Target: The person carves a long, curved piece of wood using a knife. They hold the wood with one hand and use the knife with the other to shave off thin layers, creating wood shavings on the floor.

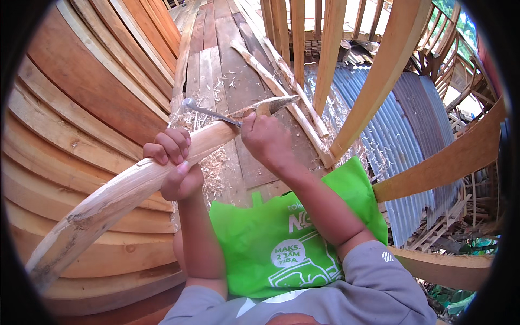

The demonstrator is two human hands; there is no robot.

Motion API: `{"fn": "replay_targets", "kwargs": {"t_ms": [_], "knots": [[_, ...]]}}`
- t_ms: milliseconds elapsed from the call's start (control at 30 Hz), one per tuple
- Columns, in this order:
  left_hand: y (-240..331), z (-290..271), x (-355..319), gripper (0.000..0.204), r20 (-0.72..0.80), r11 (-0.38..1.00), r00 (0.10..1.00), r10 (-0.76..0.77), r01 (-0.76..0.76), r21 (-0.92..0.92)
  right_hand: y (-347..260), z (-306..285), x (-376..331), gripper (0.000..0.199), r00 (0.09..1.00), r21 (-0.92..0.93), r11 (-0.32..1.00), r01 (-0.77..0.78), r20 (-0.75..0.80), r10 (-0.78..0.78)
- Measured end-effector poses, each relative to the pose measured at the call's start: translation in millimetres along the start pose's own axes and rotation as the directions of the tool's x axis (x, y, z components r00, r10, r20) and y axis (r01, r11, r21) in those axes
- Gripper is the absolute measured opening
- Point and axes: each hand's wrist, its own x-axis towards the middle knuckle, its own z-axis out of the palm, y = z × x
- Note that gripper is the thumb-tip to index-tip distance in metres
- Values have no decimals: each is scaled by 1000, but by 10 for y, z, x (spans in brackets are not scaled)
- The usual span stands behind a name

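Observation:
A thick, pale, peeled wooden pole [116, 189] slants from the lower left up toward the middle of the view. My left hand [176, 162] is closed around it about halfway along. Farther up, my right hand [265, 135] is closed on a knife [212, 112] whose long grey metal blade points left and lies across the pole. The blade's far end looks bent or widened. Most of the handle is hidden in my fist. Beyond that fist the pole's rough end shows, with a dark patch beside it. A green cloth bag [298, 238] covers my lap.
Wood shavings [214, 173] litter the plank floor [208, 70]. Two thin peeled poles [271, 81] lie ahead, along the right-hand wooden railing [379, 70]. Stacked or upright boards [81, 103] form a wall at left. Past the railing is a corrugated metal roof [379, 130].

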Motion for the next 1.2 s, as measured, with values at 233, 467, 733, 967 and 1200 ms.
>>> {"fn": "replay_targets", "kwargs": {"t_ms": [233,467,733,967,1200], "knots": [[4,-39,-25,32,65,1000,998,-5,6,-22,-199,-170,-119,57,995,-50,995,-84,52,87],[-34,-29,13,34,75,1000,997,0,2,-24,-81,-34,-13,57,997,-23,997,-74,-19,73],[8,-67,6,35,69,1000,997,-16,16,-3,88,144,76,54,992,-100,994,30,-120,-42],[51,-66,-8,36,65,999,997,-41,41,9,168,215,89,50,957,-199,969,149,-217,-192],[36,-104,20,38,100,999,994,-40,39,13,331,166,287,45,758,-421,857,296,-443,-479]]}}
